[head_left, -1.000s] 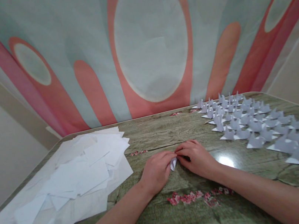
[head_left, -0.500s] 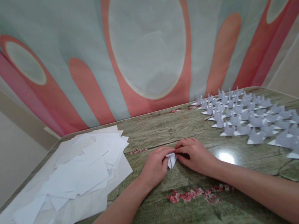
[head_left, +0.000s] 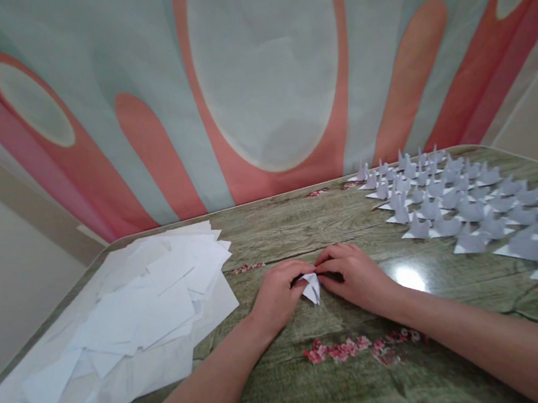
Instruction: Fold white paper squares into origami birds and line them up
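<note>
Between my two hands is a small piece of folded white paper (head_left: 312, 288), its pointed end toward me. My left hand (head_left: 283, 294) pinches its left upper side, thumb and fingers pressed together. My right hand (head_left: 354, 278) is closed on the upper right corner, fingertips meeting those of the left. The fingers hide the paper's far part. Both hands rest on or just above the wood-patterned table (head_left: 287, 387); I cannot tell which.
A loose, overlapping pile of white paper sheets (head_left: 134, 316) covers the table's left side. Several folded white paper birds (head_left: 472, 208) stand in rows at the right. Behind the table hangs a coral and grey-green patterned backdrop (head_left: 269, 67). Printed pink flowers (head_left: 342, 350) decorate the tabletop.
The folded paper has tilted slightly and shows more of its front faces. Both hands keep their grip nearly in place. The camera view has shifted a little.
</note>
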A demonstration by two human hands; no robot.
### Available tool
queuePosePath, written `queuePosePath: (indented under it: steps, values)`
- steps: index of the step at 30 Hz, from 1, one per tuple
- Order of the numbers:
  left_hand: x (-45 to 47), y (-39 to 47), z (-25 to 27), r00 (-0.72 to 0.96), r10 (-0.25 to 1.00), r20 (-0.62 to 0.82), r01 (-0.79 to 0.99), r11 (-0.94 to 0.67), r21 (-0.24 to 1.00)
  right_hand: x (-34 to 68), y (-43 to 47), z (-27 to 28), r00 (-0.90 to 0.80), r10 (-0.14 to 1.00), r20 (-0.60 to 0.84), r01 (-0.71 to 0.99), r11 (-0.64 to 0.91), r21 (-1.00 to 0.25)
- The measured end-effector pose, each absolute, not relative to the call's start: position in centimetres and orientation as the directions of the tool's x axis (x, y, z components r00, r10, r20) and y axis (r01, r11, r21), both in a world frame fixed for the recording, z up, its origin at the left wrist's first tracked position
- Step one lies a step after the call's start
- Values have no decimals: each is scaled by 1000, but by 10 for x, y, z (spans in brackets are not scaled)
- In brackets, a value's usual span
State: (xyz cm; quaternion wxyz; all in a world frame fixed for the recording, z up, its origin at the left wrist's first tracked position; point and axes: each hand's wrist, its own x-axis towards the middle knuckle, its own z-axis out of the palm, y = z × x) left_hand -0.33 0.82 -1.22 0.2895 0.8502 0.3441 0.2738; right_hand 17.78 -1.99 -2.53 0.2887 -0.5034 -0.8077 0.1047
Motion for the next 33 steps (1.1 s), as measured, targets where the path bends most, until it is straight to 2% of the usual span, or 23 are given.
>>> queuePosePath:
  steps: [16, 33]
  values:
    - [-6, 12, -16, 574, 776, 263, 407, -549, 730, 180, -15, -29, -327, 880, 343, 734, 465, -494]
    - [-5, 10, -16, 616, 721, 317, 438, -648, 623, 174, -27, -12, -353, 874, 334, 753, 477, -453]
